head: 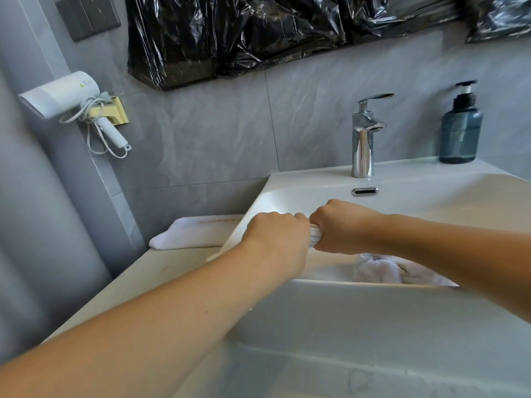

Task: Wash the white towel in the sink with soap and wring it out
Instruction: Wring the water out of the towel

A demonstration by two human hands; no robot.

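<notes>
My left hand (275, 239) and my right hand (342, 225) grip a twisted stretch of the white towel (315, 236) over the left part of the white sink (402, 182). The two fists sit close together, knuckles almost touching. The rest of the towel (382, 270) hangs down crumpled in the basin beneath my right forearm. A blue-grey soap pump bottle (460, 130) stands on the sink's back right ledge. The chrome faucet (365, 136) shows no water running.
A second folded white towel (195, 232) lies on the counter left of the sink. A white hair dryer (71, 101) hangs on the left wall. Black plastic sheeting (258, 33) covers the wall above. The counter's front edge (129, 288) runs under my left forearm.
</notes>
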